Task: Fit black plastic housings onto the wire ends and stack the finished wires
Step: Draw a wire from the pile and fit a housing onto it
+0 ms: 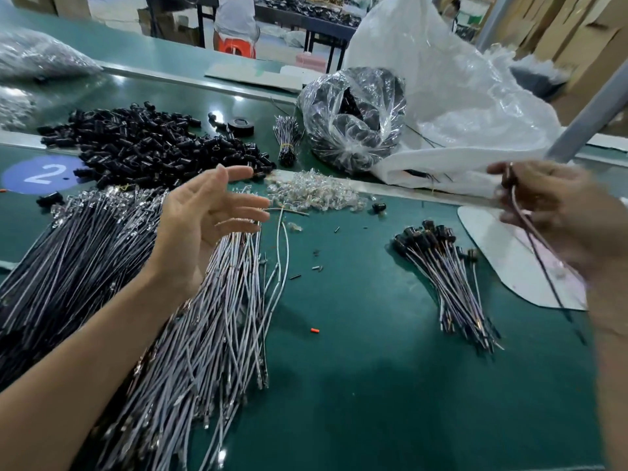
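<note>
A heap of black plastic housings (142, 144) lies at the back left of the green table (356, 368). In front of it spread loose grey wires (210, 328) and darker wires (68, 266). My left hand (204, 219) hovers above the grey wires, palm up, fingers straight, holding nothing. At the right, blurred, my right hand (550, 212) grips a couple of wires (537, 260) that hang down from it. A small stack of finished wires with black housings (445, 277) lies below and left of that hand.
Clear plastic terminals (312, 192) lie in a pile mid-table. Behind stand a clear bag of black parts (353, 120), a tied wire bundle (287, 137), a tape roll (240, 125) and a big white bag (458, 107). A grey post (584, 120) slants at the right.
</note>
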A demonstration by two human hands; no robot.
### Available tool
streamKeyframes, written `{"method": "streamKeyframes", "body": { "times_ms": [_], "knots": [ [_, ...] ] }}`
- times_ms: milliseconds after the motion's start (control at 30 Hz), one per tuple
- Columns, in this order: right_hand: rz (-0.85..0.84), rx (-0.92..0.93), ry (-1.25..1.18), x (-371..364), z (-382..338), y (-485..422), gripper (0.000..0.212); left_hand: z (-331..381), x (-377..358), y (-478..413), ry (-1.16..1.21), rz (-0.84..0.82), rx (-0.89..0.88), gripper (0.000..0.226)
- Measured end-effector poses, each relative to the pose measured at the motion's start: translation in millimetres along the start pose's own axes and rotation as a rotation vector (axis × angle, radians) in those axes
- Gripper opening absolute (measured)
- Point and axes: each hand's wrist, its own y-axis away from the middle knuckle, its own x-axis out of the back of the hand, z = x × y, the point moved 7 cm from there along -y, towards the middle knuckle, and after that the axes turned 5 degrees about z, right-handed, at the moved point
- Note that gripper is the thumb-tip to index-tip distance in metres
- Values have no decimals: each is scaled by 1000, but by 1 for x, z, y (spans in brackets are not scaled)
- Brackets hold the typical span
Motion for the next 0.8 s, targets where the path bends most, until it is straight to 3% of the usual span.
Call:
{"method": "streamKeyframes", "body": {
  "times_ms": [200, 333, 500, 600, 633, 700, 800],
  "knots": [
    [9, -48, 774, -5, 53, -28, 26, 4, 17, 0, -36, 189, -61, 32],
    [108, 52, 1226, -30, 55, -39, 39, 5, 30, -3, -184, 314, -67, 18],
    [82, 420, 978, -116, 27, -10, 15, -3, 26, -5, -253, 284, 14, 13],
    [-38, 497, 771, -184, 37, 19, 9, 4, 27, -7, -268, 291, -66, 11],
    [-58, 499, 714, -202, 44, 27, 10, 8, 30, -9, -358, 312, -106, 9],
    [-50, 531, 670, -226, 54, 39, 13, 15, 34, -15, -767, 297, -172, 7],
    [-19, 589, 623, -230, 61, 46, 13, 8, 36, -22, -1360, 56, -9, 13]
  ]
}}
